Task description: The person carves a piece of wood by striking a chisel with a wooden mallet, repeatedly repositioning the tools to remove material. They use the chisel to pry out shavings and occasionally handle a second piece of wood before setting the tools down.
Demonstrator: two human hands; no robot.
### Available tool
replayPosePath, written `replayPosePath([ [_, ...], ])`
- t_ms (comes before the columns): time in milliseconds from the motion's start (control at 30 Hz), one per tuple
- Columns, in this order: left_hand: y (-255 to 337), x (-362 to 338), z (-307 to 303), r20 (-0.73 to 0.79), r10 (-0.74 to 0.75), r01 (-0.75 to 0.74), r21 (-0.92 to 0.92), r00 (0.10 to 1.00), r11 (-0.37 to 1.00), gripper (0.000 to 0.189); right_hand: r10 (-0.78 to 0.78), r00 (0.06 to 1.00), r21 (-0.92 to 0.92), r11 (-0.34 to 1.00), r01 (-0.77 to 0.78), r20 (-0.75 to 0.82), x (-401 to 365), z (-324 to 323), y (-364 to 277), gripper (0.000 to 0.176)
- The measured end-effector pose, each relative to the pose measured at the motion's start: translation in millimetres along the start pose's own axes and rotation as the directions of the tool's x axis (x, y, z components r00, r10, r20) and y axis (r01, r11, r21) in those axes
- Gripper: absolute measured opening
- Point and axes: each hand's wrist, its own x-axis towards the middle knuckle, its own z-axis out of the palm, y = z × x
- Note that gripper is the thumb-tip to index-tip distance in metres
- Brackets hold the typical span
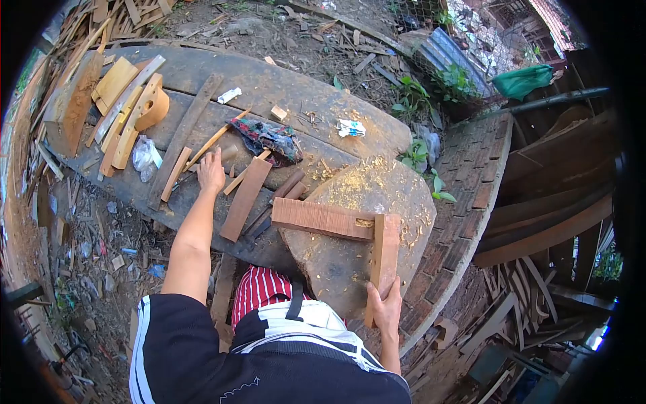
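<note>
My right hand (385, 308) is closed round the lower end of a squared wooden piece (385, 252). That piece meets a reddish-brown wooden board (321, 219) at a corner, and a small cut with shavings shows near the joint. Both lie over a thick wooden slab (343, 269) strewn with shavings. My left arm reaches out over the workbench (316, 111). There my left hand (210, 172) has its fingers apart, close to a long thin wooden stick (219, 138) and a short brown cylindrical piece (229, 153).
Beside the left hand lie a flat board (247, 200), a dark patterned cloth (269, 140) and a long plank (185, 141). Curved wooden parts (138, 121) and a clear plastic bag (143, 158) are at the far left. A curved brick ledge (464, 215) runs along the right.
</note>
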Motion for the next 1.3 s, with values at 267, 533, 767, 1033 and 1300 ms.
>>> replayPosePath([
  [267, 17.7, -7.6, -23.5, 0.041, 0.244, -0.244, -0.016, 0.969, 0.970, 0.040, -0.018, 1.000, -0.009, 1.000, 0.018, -0.020, -0.8, 4.9, 2.8, 0.090],
  [533, 68.1, 26.3, -196.5, -0.421, 0.278, -0.419, -0.291, 0.863, 0.860, 0.028, -0.037, 0.999, 0.032, 0.999, 0.037, -0.005, 0.7, 4.5, 5.8, 0.089],
  [767, 218.9, -26.7, -308.8, -0.288, 0.332, -0.209, -0.944, 0.898, -0.254, 0.020, -0.091, 0.996, 0.096, 0.991, 0.091, -0.013, 7.7, 14.0, 21.7, 0.086],
  [1033, 359.7, -103.3, -236.2, -0.190, 0.619, -0.065, -0.974, 0.762, -0.219, 0.035, -0.108, 0.980, 0.469, 0.866, 0.176, -0.169, -5.0, 10.1, 33.5, 0.066],
  [1300, 395.2, -121.2, -199.1, -0.279, 0.648, -0.326, -0.944, 0.709, -0.050, 0.035, -0.090, 0.962, 0.461, 0.864, 0.204, -0.257, -18.7, 4.1, 47.2, 0.058],
])
